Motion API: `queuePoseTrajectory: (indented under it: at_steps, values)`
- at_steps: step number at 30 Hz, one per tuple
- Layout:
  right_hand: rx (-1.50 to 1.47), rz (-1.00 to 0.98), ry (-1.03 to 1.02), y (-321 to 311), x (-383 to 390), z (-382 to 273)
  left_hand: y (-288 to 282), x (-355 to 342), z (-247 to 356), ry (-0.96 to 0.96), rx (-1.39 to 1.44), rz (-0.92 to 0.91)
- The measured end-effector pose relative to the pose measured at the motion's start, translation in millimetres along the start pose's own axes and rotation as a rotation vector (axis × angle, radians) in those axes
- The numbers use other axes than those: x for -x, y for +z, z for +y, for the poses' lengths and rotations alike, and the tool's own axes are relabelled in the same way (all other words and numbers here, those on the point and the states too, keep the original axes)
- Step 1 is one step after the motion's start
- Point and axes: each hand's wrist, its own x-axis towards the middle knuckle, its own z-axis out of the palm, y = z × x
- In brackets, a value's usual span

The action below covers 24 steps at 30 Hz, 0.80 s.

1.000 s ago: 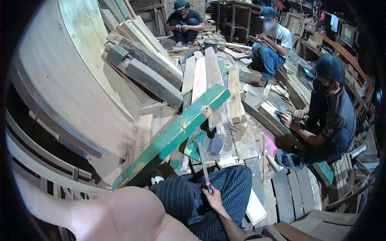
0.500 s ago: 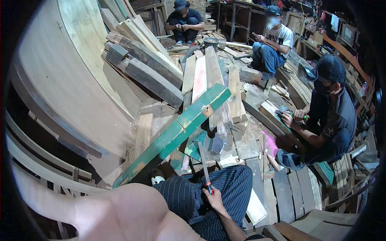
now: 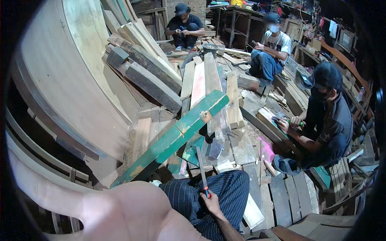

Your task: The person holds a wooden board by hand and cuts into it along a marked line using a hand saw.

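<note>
My left hand point(image 3: 124, 207) looms very large at the lower left, close to the camera. One digit stretches toward the left edge, with a dark gap below it; the other fingertips are out of sight. Low in the middle, my right hand point(image 3: 211, 203) wraps round the red and black handle of a file point(image 3: 202, 168). Its long, flat grey blade points up and away from my striped trousers point(image 3: 225, 193). Beyond my knees, a green-painted wooden beam point(image 3: 173, 138) lies slantwise, its paint chipped in places. Neither hand touches the beam.
Boards and beams point(image 3: 152, 82) are stacked at the left beside large curved panels point(image 3: 52, 80). One person point(image 3: 327, 120) crouches at the right with a green-handled tool; two others point(image 3: 269, 52) sit farther back. A dark bucket point(image 3: 209, 48) stands among loose planks.
The view has tilted slightly, so the people and beam sit a little lower. My left hand has shifted slightly right across the picture. My right hand still holds the file.
</note>
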Motion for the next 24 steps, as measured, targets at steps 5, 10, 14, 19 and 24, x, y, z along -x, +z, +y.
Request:
queuePoseTrajectory:
  at_steps: [5,10,14,19,24]
  values:
    - [0.007,0.026,0.066,-2,4,-19,4,0,0,-0.049,0.015,0.011]
    - [0.027,0.003,0.066,0,1,-11,4,2,1,-0.083,0.023,0.004]
    - [0.018,0.008,0.071,0,0,-5,10,-1,-3,-0.114,0.026,0.029]
    - [0.016,0.013,0.075,-1,1,-8,19,-6,-4,-0.161,0.037,0.052]
    - [0.002,-0.003,0.09,-1,1,-3,25,-6,-5,-0.242,0.054,0.086]
